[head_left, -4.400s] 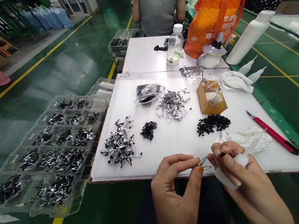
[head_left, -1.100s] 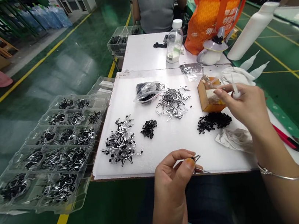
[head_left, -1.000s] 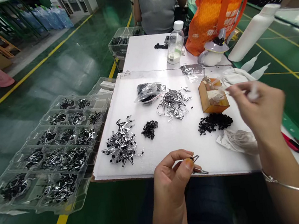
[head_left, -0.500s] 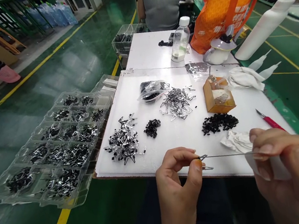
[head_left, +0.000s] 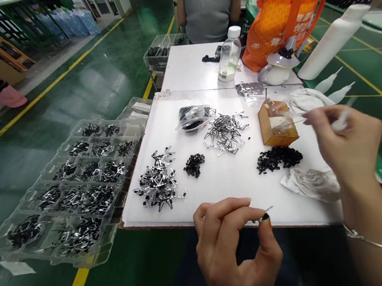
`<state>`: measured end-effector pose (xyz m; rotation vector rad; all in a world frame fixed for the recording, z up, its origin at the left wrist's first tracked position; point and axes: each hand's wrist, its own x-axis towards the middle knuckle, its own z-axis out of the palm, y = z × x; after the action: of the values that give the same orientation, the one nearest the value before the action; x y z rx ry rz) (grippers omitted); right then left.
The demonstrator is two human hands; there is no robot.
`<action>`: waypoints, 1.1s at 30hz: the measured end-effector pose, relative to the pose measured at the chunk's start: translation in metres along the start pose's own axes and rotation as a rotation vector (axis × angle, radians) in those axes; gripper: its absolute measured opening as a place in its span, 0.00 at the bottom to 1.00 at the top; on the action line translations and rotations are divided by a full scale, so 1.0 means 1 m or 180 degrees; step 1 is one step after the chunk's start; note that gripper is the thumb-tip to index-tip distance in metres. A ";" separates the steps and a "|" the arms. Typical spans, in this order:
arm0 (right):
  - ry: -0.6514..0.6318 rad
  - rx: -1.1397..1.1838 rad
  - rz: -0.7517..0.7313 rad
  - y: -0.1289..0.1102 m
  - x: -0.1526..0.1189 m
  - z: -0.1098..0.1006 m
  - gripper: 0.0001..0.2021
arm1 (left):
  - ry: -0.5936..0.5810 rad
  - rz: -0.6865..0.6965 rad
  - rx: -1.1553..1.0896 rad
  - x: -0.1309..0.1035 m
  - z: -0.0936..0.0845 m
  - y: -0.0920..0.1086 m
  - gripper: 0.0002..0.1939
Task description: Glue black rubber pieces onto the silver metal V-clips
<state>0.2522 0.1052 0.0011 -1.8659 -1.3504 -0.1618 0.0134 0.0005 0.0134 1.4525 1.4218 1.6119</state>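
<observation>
Near the front edge of the white table, my left hand (head_left: pixel 239 245) pinches a small metal clip (head_left: pixel 269 208) between thumb and fingers; a dark bit shows at the thumb tip. Most of the clip is hidden. My right hand (head_left: pixel 349 139) is raised over the table's right side, closed on a thin needle-like rod (head_left: pixel 298 122). Its tip points left at the open wooden box (head_left: pixel 276 139), which holds clear plastic and white material. Something whitish (head_left: pixel 340 121) shows blurred within the right hand. Below the box lies a pile of small black pieces (head_left: pixel 278 158).
Piles of silver and black clips (head_left: pixel 159 183), bare clips (head_left: pixel 227 133) and black pieces (head_left: pixel 194 165) lie on the table, with a plastic bag (head_left: pixel 194 118) behind. A crumpled white cloth (head_left: pixel 310 184) lies under my right wrist. Compartment trays (head_left: pixel 71 178) stand left. A person (head_left: pixel 212 7) sits ahead.
My right hand has moved up and away from my left hand, taking the rod toward the wooden box. My left hand has lowered slightly and still pinches the clip.
</observation>
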 end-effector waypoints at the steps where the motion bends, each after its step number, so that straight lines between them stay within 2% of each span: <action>1: -0.0113 -0.0009 -0.0033 0.000 0.001 -0.002 0.17 | -0.0003 0.0097 0.0051 0.000 0.000 0.001 0.15; 4: -0.0240 -0.0079 -0.0045 0.002 -0.006 -0.011 0.19 | -0.0014 0.0121 0.0051 0.001 -0.002 0.001 0.15; 6: -0.0594 -0.0320 0.0014 0.010 -0.016 -0.018 0.21 | -0.0051 -0.0201 -0.0138 0.002 -0.004 -0.002 0.13; 8: -0.1245 -0.0546 0.0076 0.022 -0.026 -0.024 0.24 | -0.0292 -0.0851 -0.0572 0.005 -0.006 -0.006 0.11; 10: -0.1695 -0.0616 0.0129 0.034 -0.035 -0.025 0.24 | -0.0646 -0.1761 -0.1271 0.009 -0.008 -0.009 0.06; 11: -0.1773 -0.0608 0.0158 0.039 -0.039 -0.025 0.24 | -0.0796 -0.2253 -0.1672 0.012 -0.008 -0.009 0.02; 13: -0.1781 -0.0562 0.0207 0.045 -0.043 -0.023 0.25 | -0.0947 -0.3098 -0.2404 0.016 -0.008 -0.009 0.07; 15: -0.1788 -0.0517 0.0233 0.046 -0.045 -0.020 0.24 | -0.0966 -0.3611 -0.2934 0.020 -0.007 -0.008 0.11; 18: -0.1790 -0.0487 0.0257 0.045 -0.046 -0.019 0.23 | -0.0920 -0.3906 -0.3361 0.021 -0.004 -0.007 0.09; 22: -0.1867 -0.0530 0.0269 0.047 -0.045 -0.019 0.21 | -0.0957 -0.4079 -0.3581 0.019 -0.004 -0.006 0.09; 27: -0.2038 -0.0607 0.0284 0.053 -0.044 -0.017 0.23 | -0.0925 -0.4202 -0.3609 0.018 -0.005 -0.004 0.11; 33: -0.2132 -0.0723 0.0257 0.049 -0.043 -0.018 0.20 | -0.1030 -0.4263 -0.3572 0.018 -0.007 -0.003 0.14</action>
<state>0.2810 0.0567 -0.0357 -2.2734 -1.7425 0.4046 0.0011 0.0145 0.0184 -0.0351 0.6648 0.8430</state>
